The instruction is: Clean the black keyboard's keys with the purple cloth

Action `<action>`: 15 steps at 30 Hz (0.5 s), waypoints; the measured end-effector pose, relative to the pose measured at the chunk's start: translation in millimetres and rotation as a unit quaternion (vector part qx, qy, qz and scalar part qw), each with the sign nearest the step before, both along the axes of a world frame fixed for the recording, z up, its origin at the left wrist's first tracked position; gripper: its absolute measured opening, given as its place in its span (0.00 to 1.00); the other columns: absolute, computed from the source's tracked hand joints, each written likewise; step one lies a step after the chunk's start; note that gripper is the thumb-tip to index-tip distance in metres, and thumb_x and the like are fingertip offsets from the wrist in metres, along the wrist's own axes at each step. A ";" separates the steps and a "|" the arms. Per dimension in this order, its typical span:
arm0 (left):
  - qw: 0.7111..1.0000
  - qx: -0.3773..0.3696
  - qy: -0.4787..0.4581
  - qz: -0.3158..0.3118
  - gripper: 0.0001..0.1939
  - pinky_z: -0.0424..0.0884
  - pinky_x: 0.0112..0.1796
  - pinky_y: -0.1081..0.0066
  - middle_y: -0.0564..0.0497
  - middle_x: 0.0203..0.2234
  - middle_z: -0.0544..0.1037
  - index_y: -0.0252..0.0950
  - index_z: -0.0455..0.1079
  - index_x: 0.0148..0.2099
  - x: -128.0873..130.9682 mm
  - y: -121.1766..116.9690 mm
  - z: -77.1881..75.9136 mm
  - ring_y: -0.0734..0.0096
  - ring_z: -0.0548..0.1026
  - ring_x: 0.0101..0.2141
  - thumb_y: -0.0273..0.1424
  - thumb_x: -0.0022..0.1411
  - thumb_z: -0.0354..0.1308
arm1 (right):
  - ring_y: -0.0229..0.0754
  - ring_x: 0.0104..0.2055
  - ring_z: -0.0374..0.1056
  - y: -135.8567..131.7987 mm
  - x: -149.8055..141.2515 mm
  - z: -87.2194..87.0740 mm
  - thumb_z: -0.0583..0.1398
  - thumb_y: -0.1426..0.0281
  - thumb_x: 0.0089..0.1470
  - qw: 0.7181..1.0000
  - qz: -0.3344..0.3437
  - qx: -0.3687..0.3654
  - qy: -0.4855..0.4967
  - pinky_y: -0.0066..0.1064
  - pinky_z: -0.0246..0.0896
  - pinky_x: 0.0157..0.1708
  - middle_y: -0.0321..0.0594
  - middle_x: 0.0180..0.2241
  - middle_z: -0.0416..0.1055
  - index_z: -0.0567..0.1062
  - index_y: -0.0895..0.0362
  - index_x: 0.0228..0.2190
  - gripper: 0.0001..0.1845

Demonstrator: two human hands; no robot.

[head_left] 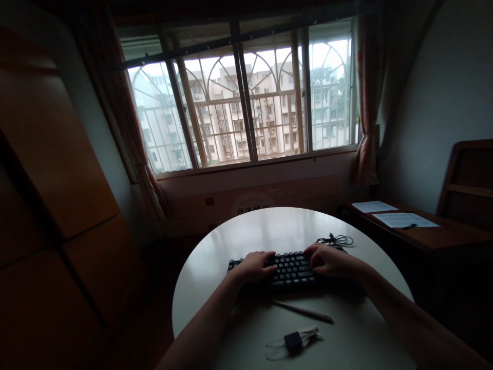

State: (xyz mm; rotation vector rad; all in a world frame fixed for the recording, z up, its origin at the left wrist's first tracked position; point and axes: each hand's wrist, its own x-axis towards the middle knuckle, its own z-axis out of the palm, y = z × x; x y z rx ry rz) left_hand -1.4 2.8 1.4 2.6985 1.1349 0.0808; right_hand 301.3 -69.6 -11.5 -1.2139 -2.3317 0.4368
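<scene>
A black computer keyboard lies flat on the round white table, its keys facing up. My left hand rests on its left part, fingers stretched over the keys and thumb apart from them. On the right part lies my right hand, its index finger and thumb apart and the other fingers partly hidden. Nothing shows between the fingers of either hand. Nearer to me is a slim stick-like tool. Below it sits a small black block with wire loops, which looks like a keycap puller.
A coiled black cable lies behind the keyboard on the round table. To the right, a brown desk holds paper sheets and a dark pen-like object, with a wooden chair beside it. Wooden cabinets stand at left.
</scene>
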 end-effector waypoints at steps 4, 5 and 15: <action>1.000 -0.004 0.003 0.002 0.34 0.62 0.56 0.57 0.46 0.59 0.70 0.45 0.59 0.67 -0.2 -1.2 1.6 0.49 0.67 0.57 0.52 0.64 0.51 | 0.55 0.56 0.65 0.4 -0.6 -1.0 0.62 0.72 0.46 1.000 -0.001 -0.010 0.002 0.40 0.57 0.58 0.42 0.49 0.74 0.83 0.53 0.27 0.08; 1.000 -0.004 0.004 0.002 0.34 0.62 0.56 0.57 0.46 0.59 0.70 0.45 0.59 0.67 -0.3 -1.2 1.6 0.49 0.67 0.57 0.52 0.64 0.51 | 0.55 0.57 0.64 0.9 -0.8 -1.6 0.62 0.72 0.46 1.000 -0.007 -0.010 0.004 0.41 0.57 0.59 0.42 0.49 0.74 0.83 0.53 0.27 0.08; 0.994 0.071 -0.018 -0.079 0.27 0.54 0.61 0.53 0.49 0.61 0.67 0.49 0.62 0.65 14.3 -19.9 1.5 0.51 0.64 0.59 0.47 0.66 0.53 | 0.55 0.58 0.65 6.8 1.9 -10.2 0.63 0.69 0.48 0.999 -0.046 0.018 0.007 0.44 0.57 0.58 0.44 0.55 0.71 0.83 0.53 0.29 0.07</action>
